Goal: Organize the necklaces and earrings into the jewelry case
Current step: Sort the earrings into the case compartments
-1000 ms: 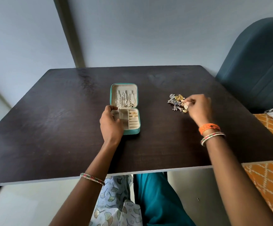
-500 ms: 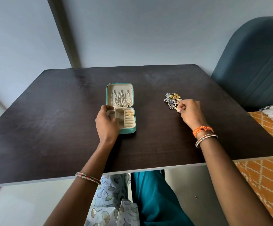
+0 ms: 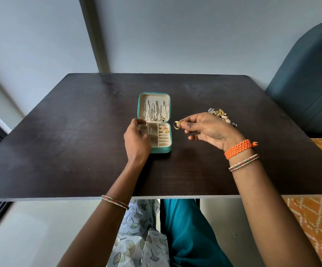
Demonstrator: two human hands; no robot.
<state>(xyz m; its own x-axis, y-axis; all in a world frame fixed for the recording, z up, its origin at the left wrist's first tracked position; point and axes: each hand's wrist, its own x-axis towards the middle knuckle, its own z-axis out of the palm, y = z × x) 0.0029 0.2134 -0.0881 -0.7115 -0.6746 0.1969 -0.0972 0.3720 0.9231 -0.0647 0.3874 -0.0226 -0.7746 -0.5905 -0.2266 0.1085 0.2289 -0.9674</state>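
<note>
A home room: dark wooden table (image 3: 60, 151), padded teal chair (image 3: 310, 83), orange patterned bedding (image 3: 320, 218), plain walls.

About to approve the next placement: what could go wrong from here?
The gold piece is only pinched at the right hand fingertips above the bare table; it could slip before reaching the jewelry case. The roll slots look narrow, so it may seat poorly beside the pieces already there.

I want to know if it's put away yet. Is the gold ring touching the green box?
Apart. In the head view the gold ring, pinched by the right hand, sits right of the jewelry case, with dark table showing between them.
</note>
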